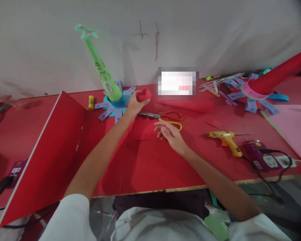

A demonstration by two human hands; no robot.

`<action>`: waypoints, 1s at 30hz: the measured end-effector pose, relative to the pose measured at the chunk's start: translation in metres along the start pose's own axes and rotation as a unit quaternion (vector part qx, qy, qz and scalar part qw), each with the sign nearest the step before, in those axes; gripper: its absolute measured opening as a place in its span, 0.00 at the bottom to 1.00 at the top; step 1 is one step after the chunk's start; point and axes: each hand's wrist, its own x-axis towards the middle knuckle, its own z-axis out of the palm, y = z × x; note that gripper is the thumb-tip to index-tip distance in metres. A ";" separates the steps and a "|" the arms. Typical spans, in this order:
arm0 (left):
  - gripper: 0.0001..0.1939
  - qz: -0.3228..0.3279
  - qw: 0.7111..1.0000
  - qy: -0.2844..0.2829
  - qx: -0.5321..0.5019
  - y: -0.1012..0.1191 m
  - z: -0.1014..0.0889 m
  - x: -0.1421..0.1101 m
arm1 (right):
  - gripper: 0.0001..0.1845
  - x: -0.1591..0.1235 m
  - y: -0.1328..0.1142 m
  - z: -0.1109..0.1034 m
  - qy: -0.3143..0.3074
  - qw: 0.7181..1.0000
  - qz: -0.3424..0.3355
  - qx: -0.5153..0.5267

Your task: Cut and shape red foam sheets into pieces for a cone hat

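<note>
My left hand [135, 104] has its fingers closed on a red paper heart [144, 95], held above the back of the red table [160, 160]. Just left of it stands a green paper cone [104, 72] with a star-shaped top and a blue base with purple strips. My right hand [171, 134] hovers over the table with its fingers loosely spread and nothing in them. Beside it lie scissors [154, 115] with one orange and one yellow handle loop. Red paper [142, 129] lies between my hands.
A yellow glue gun [224, 135] and a purple power adapter [259, 155] with cords lie right. A red cone [283, 73] stands at the back right. On the left, a red board [47, 150] leans upright past a yellow glue stick [91, 102].
</note>
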 end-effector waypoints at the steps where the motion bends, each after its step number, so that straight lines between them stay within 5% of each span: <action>1: 0.27 0.001 1.000 -0.002 0.004 -0.005 0.000 0.011 | 0.27 0.001 0.000 0.000 0.002 1.000 -0.001 0.000; 4: 0.28 0.019 0.998 -0.037 0.050 -0.019 -0.003 0.032 | 0.27 0.002 0.001 -0.002 0.003 1.000 -0.004 0.003; 11: 0.60 0.019 0.993 -0.086 0.082 -0.040 -0.016 0.034 | 0.25 0.004 0.002 -0.004 0.009 0.999 -0.007 0.041; 14: 0.53 0.070 0.987 -0.060 0.130 -0.031 -0.018 0.023 | 0.24 0.004 0.002 -0.004 0.017 0.999 0.002 0.032; 18: 0.31 0.124 0.982 0.009 0.141 -0.012 -0.018 0.001 | 0.23 0.004 0.001 -0.005 0.040 0.999 -0.003 0.009; 24: 0.30 0.052 0.988 0.029 0.144 0.009 0.001 -0.008 | 0.21 0.002 -0.002 -0.007 0.108 0.993 -0.004 -0.035; 27: 0.08 0.014 0.992 0.073 0.105 0.033 0.015 -0.018 | 0.20 0.004 -0.003 -0.011 0.156 0.986 -0.018 -0.058; 28: 0.03 0.020 0.995 0.060 0.079 0.044 0.020 -0.025 | 0.19 0.005 -0.003 -0.012 0.166 0.984 -0.027 -0.058; 30: 0.10 0.031 0.999 0.002 0.024 0.068 0.029 -0.048 | 0.17 0.006 -0.004 -0.012 0.174 0.983 -0.041 -0.041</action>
